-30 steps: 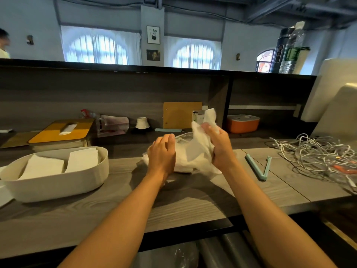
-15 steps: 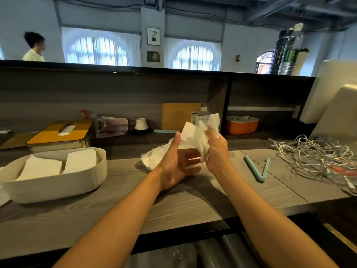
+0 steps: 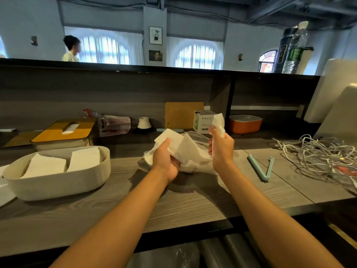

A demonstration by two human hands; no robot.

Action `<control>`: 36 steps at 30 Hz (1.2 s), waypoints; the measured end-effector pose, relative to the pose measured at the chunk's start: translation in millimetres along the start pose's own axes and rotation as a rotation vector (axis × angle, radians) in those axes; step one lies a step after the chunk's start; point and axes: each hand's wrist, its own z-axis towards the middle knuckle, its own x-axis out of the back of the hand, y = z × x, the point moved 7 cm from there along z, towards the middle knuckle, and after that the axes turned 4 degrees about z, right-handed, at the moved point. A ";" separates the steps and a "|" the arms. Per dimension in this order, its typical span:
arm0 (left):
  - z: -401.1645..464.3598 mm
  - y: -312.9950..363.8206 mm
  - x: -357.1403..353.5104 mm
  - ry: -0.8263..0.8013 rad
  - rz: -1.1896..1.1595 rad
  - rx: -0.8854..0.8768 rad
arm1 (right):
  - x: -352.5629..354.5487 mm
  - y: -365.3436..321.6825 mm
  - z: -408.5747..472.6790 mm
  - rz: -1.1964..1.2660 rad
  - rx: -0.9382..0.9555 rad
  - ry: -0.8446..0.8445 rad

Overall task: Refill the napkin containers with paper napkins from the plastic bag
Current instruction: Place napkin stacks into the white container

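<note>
Plastic bag (image 3: 195,136) mostly behind napkins (image 3: 178,147)

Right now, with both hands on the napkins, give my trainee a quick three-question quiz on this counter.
1. True or false: the white oval container already holds napkins.
2. Which hand holds the stack of napkins over the plastic bag: A) left hand, B) right hand, C) neither?
3. Fill in: the open light-blue bag clip lies between the bag and the tangle of ______.

Key:
1. True; two white stacks sit inside it.
2. A; the left hand cups the stack, while the right hand pinches a separate napkin held higher.
3. Cables.
</note>
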 end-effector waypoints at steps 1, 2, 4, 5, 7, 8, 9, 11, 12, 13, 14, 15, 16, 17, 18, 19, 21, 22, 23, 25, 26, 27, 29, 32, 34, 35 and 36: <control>-0.3 -0.3 1.2 0.003 -0.018 0.039 | -0.8 -2.2 0.1 0.046 -0.011 -0.023; -3.5 -2.2 0.2 -0.010 -0.020 0.087 | -4.9 -3.7 -1.4 0.048 -0.010 -0.066; -8.3 -8.5 -0.7 -0.035 0.008 0.163 | -16.9 -2.7 -6.9 -0.096 0.041 -0.157; -9.5 -10.9 -0.2 -0.035 -0.008 0.188 | -23.1 -1.0 -10.0 -0.220 0.096 -0.201; -10.1 -9.2 0.7 -0.011 -0.063 0.189 | -35.0 1.3 -16.7 -0.431 0.224 -0.299; -8.2 -6.1 2.3 0.008 -0.088 0.162 | -39.4 3.9 -18.1 -0.498 0.270 -0.346; -4.8 -3.3 5.2 0.032 -0.108 0.135 | -42.7 6.7 -20.3 -0.546 0.294 -0.388; 1.6 -0.7 10.4 0.067 -0.125 0.104 | -46.5 14.4 -23.8 -0.595 0.270 -0.447; 4.2 -0.4 11.4 0.068 -0.121 0.098 | -46.4 18.0 -23.0 -0.597 0.248 -0.449; 5.4 0.6 12.2 0.066 -0.092 0.086 | -44.9 20.6 -20.1 -0.581 0.222 -0.429; 8.5 0.8 12.6 0.048 -0.068 0.078 | -41.7 21.5 -16.7 -0.552 0.204 -0.394; 11.7 1.8 14.1 0.038 -0.035 0.063 | -38.7 19.2 -14.6 -0.514 0.192 -0.358; 13.3 2.9 15.2 0.034 -0.009 0.056 | -36.2 16.0 -12.7 -0.469 0.190 -0.336; 12.7 4.6 15.9 0.031 0.035 0.047 | -35.4 13.2 -12.0 -0.443 0.189 -0.331; 9.8 5.4 14.5 0.017 0.073 0.044 | -36.4 12.0 -13.2 -0.434 0.193 -0.347; 7.7 4.7 12.7 -0.003 0.124 0.049 | -38.9 11.8 -17.2 -0.438 0.189 -0.377; 4.2 0.3 7.7 -0.052 0.224 0.080 | -41.6 18.3 -24.0 -0.424 0.130 -0.421; 3.4 -2.0 4.8 -0.085 0.260 0.084 | -41.2 22.0 -23.7 -0.436 0.112 -0.420; 3.7 -2.5 1.6 -0.120 0.295 0.072 | -40.8 23.6 -21.9 -0.473 0.129 -0.414; 8.1 -4.1 -0.5 -0.153 0.364 0.052 | -40.4 23.9 -19.3 -0.526 0.169 -0.410; 8.7 -4.7 -1.1 -0.156 0.403 0.050 | -41.2 23.1 -18.0 -0.533 0.182 -0.416; 9.9 -5.5 0.4 -0.135 0.441 0.044 | -42.8 23.0 -17.7 -0.548 0.186 -0.427; 13.0 -6.4 5.1 -0.058 0.486 0.038 | -46.9 24.3 -18.8 -0.574 0.189 -0.474; 19.0 0.8 17.4 0.106 0.472 -0.008 | -49.7 26.4 -17.7 -0.544 0.165 -0.527; 16.5 5.5 21.1 0.162 0.418 -0.014 | -48.6 26.5 -17.9 -0.535 0.133 -0.542; 15.2 7.6 22.4 0.177 0.370 -0.019 | -47.6 25.8 -17.6 -0.519 0.105 -0.529; 14.5 10.3 24.3 0.186 0.308 -0.028 | -45.5 26.6 -15.3 -0.506 0.066 -0.501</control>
